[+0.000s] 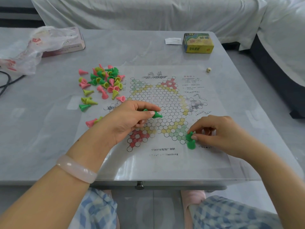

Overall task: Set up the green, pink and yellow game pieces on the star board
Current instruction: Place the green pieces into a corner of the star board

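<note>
**Green corner begun, most pieces still in the heap**

At the far left a crumpled plastic bag (pixel 28 47) lies against a pink box (pixel 69 45), both well away from play. Nearer the middle, the loose pile of pieces (pixel 102 81) — green, pink and yellow cones, mostly tipped over — sits just beside the star board (pixel 158 109), close enough for quick picking. The left hand (pixel 125 119) hovers over the board's left half, fingers curled round spare green pieces (pixel 156 115); one cone pokes out past the thumb, apparently a ready supply. Right of centre, the right hand (pixel 219 133) pinches a green piece (pixel 189 136) between thumb and forefinger, upright over the near green point of the star, likely seating it on a circle. Just below stands a placed green piece (pixel 191 145). Beyond, a yellow game box (pixel 198 43) and a small die (pixel 208 69) rest on the table (pixel 49 138).
</note>
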`<state>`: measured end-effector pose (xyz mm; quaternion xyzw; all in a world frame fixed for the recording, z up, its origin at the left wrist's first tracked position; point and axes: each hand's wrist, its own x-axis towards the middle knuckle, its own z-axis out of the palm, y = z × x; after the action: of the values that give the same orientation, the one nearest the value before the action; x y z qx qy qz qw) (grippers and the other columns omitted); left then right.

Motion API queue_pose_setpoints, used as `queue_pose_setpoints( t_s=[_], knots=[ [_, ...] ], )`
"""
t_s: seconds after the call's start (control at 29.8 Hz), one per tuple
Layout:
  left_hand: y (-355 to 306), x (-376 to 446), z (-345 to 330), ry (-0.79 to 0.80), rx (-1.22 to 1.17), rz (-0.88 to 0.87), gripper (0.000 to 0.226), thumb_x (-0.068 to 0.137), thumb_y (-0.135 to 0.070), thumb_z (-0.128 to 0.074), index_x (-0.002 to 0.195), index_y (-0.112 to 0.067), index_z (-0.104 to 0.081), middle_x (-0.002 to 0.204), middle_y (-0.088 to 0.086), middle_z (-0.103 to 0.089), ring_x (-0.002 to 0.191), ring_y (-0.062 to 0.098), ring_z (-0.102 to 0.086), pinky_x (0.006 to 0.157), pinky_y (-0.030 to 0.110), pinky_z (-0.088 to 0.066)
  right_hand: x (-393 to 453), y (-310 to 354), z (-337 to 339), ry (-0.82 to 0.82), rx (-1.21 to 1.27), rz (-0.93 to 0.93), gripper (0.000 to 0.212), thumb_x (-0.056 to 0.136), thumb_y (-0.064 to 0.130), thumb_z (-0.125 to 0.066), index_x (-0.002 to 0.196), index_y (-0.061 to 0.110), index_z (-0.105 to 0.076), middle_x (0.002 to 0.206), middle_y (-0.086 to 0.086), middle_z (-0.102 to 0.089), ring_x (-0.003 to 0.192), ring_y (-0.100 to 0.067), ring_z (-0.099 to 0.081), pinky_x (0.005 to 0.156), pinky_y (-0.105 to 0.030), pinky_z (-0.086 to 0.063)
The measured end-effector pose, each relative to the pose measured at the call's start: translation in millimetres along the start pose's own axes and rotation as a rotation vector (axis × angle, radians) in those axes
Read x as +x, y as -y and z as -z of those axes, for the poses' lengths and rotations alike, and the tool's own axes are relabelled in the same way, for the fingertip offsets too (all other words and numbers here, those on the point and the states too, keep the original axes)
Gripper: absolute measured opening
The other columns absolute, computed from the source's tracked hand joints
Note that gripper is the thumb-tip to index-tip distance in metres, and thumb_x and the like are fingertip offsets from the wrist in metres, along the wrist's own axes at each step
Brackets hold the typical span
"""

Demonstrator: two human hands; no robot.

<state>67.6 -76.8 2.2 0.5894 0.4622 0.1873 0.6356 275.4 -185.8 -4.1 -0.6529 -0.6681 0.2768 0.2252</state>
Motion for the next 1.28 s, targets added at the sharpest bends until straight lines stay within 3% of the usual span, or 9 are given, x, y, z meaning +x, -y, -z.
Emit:
queue_pose_setpoints(
  t_s=[0.17, 0.44, 0.54, 0.64, 0.84, 0.91, 1.04, 1.21, 1.28],
  knots=[
    [0.4, 0.0, 0.3, 0.007, 0.008, -0.001, 0.021, 0.087, -0.001, -0.053, 0.088, -0.015, -0.069, 0.078, -0.001, -0.061, 0.044, 0.002, -0.034, 0.043, 0.009, -0.032, 1.1, 0.2, -0.9, -0.001, -0.031, 0.02, 0.025, 0.076, 0.019, -0.067, 0.076, 0.043, -0.061, 0.076, 0.002, -0.065, 0.078, -0.011, -0.05, 0.067, -0.021, -0.042],
    [-1.1, -8.1, -7.9, 0.031, -0.075, -0.019, 0.015, 0.084, 0.002, -0.057, 0.086, -0.012, -0.063, 0.066, -0.001, -0.055, 0.039, 0.001, -0.036, 0.04, 0.01, -0.031, -0.2, 0.3, 5.1, 0.014, -0.008, -0.013, 0.021, 0.078, 0.018, -0.065, 0.088, 0.036, -0.062, 0.075, 0.005, -0.063, 0.076, -0.008, -0.055, 0.073, -0.021, -0.046],
    [-1.3, -13.0, -16.8, 0.027, -0.141, -0.039, 0.015, 0.081, 0.003, -0.059, 0.078, -0.011, -0.055, 0.053, -0.007, -0.052, 0.037, 0.002, -0.036, 0.037, 0.011, -0.029, 2.7, 12.2, 8.2, -0.109, 0.13, 0.039, 0.018, 0.079, 0.018, -0.064, 0.092, 0.031, -0.062, 0.079, 0.008, -0.063, 0.077, -0.006, -0.057, 0.076, -0.016, -0.048],
    [-3.6, -15.3, -23.7, 0.085, -0.285, -0.01, 0.016, 0.08, 0.002, -0.059, 0.075, -0.012, -0.051, 0.041, -0.009, -0.046, 0.036, 0.003, -0.033, 0.037, 0.012, -0.026, 8.4, 28.4, 2.1, -0.193, 0.167, 0.151, 0.02, 0.077, 0.017, -0.069, 0.09, 0.031, -0.062, 0.077, 0.009, -0.061, 0.074, -0.009, -0.057, 0.07, -0.016, -0.049],
    [-5.8, -15.1, -26.7, 0.16, -0.405, 0.05, 0.015, 0.081, -0.001, -0.056, 0.073, -0.011, -0.049, 0.04, -0.008, -0.043, 0.036, 0.003, -0.034, 0.036, 0.012, -0.026, 14.7, 41.7, -3.8, -0.288, 0.102, 0.291, 0.008, 0.075, 0.017, -0.068, 0.082, 0.02, -0.068, 0.075, 0.013, -0.064, 0.07, -0.007, -0.058, 0.064, -0.017, -0.048],
    [-6.4, -15.4, -24.9, 0.137, -0.394, 0.052, 0.012, 0.08, -0.002, -0.058, 0.075, -0.011, -0.051, 0.045, -0.006, -0.05, 0.038, 0.004, -0.036, 0.038, 0.012, -0.029, 14.4, 42.8, -2.6, -0.299, 0.085, 0.282, 0.007, 0.076, 0.017, -0.068, 0.083, 0.02, -0.068, 0.074, 0.015, -0.064, 0.07, -0.005, -0.058, 0.065, -0.016, -0.048],
    [-4.2, -12.3, -20.5, 0.013, -0.43, 0.105, 0.011, 0.082, 0.001, -0.058, 0.084, -0.01, -0.055, 0.077, 0.006, -0.064, 0.051, 0.007, -0.041, 0.044, 0.013, -0.035, 9.7, 40.7, 3.4, -0.241, 0.017, 0.169, 0.011, 0.078, 0.012, -0.066, 0.084, 0.022, -0.065, 0.071, 0.016, -0.062, 0.074, -0.003, -0.057, 0.07, -0.015, -0.047],
    [-4.2, -9.6, -17.2, -0.042, -0.518, 0.149, 0.02, 0.085, 0.008, -0.039, 0.088, -0.006, -0.052, 0.08, 0.011, -0.06, 0.054, 0.01, -0.043, 0.048, 0.017, -0.035, 8.6, 49.1, 4.1, -0.116, -0.26, 0.132, 0.007, 0.081, 0.023, -0.056, 0.086, 0.027, -0.059, 0.071, 0.021, -0.054, 0.074, -0.001, -0.05, 0.065, -0.016, -0.041],
    [-5.1, -10.1, -18.4, -0.046, -0.504, 0.142, 0.02, 0.086, 0.007, -0.038, 0.088, -0.006, -0.052, 0.08, 0.011, -0.061, 0.054, 0.01, -0.042, 0.051, 0.018, -0.033, 9.4, 51.7, 4.6, -0.047, -0.378, 0.144, 0.009, 0.083, 0.027, -0.054, 0.089, 0.03, -0.06, 0.08, 0.018, -0.052, 0.08, -0.003, -0.044, 0.07, -0.022, -0.042]
  ],
)
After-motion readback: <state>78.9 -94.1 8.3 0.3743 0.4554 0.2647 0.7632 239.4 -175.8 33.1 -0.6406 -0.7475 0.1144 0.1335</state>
